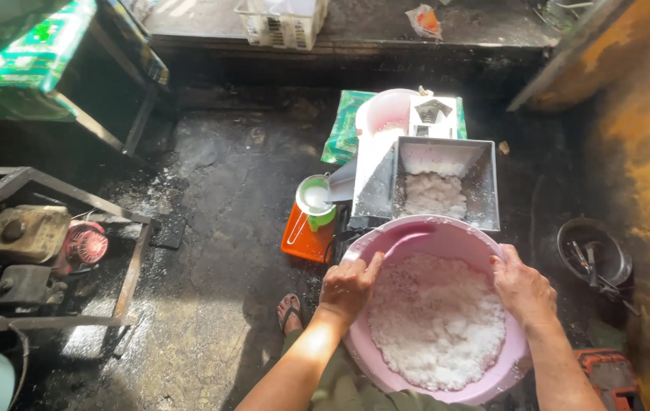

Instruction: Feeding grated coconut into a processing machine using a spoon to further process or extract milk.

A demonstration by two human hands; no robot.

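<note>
A big pink plastic basin (446, 232) full of white grated flakes (435, 320) is held in front of me. My left hand (349, 285) grips its left rim, thumb inside. On the right rim my right hand (522, 289) holds on the same way. Just beyond the basin stands a grey metal hopper (484, 164) with a heap of the same white flakes (435, 194) inside.
A green cup (316, 199) sits on an orange stand (306, 240) left of the hopper. A small engine in a metal frame (51, 251) stands at left. A dark pan with tools (592, 255) lies at right. A second pink bowl (386, 110) sits behind the hopper. A sandalled foot (288, 310) shows below.
</note>
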